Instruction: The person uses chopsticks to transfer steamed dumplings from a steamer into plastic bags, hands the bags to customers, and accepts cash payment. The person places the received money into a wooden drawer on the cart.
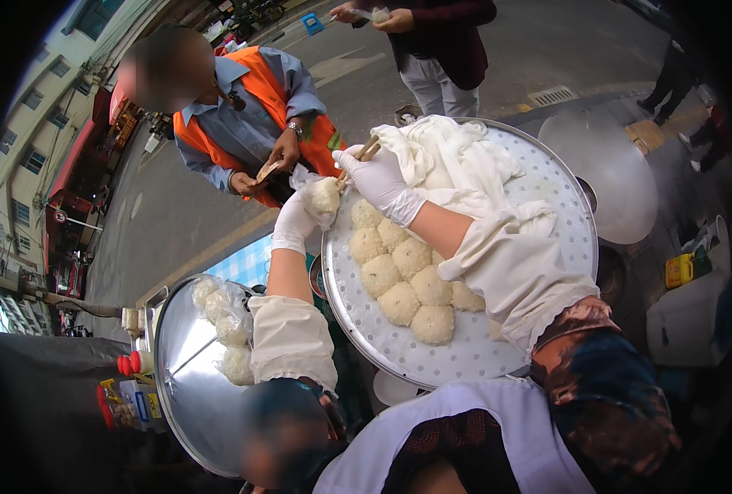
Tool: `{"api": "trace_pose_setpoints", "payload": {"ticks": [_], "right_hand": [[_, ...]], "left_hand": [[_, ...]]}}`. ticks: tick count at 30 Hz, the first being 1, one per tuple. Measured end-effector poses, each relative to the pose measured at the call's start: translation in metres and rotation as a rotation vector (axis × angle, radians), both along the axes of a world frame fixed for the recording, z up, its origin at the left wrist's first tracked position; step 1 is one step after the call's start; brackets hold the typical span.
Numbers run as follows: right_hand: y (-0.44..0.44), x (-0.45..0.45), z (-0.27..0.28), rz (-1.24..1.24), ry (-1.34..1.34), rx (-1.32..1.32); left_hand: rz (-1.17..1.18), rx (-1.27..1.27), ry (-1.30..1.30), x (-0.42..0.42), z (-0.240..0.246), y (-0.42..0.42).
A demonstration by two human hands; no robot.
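My left hand, in a white glove, holds a clear plastic bag with a ball of white sticky rice in it. Wooden chopsticks are gripped in my gloved right hand, their tips touching or close beside that ball. Below my right forearm, several rice balls sit packed together on a round perforated metal steamer tray. A bunched white cloth covers the tray's far part.
Bagged rice balls lie on a round metal tray at left. A person in an orange vest stands across from me, holding what looks like paper money. Another person holds a small bag. A large round lid stands right, near a yellow bottle.
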State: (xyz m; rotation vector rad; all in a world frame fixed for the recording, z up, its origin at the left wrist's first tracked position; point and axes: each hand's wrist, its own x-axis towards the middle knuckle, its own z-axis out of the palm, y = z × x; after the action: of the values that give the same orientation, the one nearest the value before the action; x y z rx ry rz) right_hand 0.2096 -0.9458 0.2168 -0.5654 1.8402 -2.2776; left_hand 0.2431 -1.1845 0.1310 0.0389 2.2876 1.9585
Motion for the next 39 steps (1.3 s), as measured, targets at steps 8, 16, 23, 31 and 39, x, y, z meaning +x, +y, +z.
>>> {"api": "trace_pose_setpoints", "payload": {"ticks": [8, 16, 23, 31, 39], "right_hand": [[0.068, 0.013, 0.090, -0.060, 0.172, -0.569], [0.075, 0.057, 0.086, 0.268, -0.185, -0.083], [0.079, 0.074, 0.073, 0.441, -0.588, -0.153], [0.071, 0.119, 0.084, 0.429, 0.058, 0.124], [0.088, 0.131, 0.095, 0.472, -0.055, 0.119]], "left_hand": [[0.263, 1.150, 0.203, 0.087, 0.072, 0.053], [0.004, 1.366, 0.349, 0.134, 0.108, 0.116], [0.072, 0.922, 0.289, 0.164, 0.125, 0.144], [0.546, 0.104, 0.270, 0.173, 0.151, 0.179], [0.883, -0.677, 0.574, 0.213, 0.181, 0.145]]}}
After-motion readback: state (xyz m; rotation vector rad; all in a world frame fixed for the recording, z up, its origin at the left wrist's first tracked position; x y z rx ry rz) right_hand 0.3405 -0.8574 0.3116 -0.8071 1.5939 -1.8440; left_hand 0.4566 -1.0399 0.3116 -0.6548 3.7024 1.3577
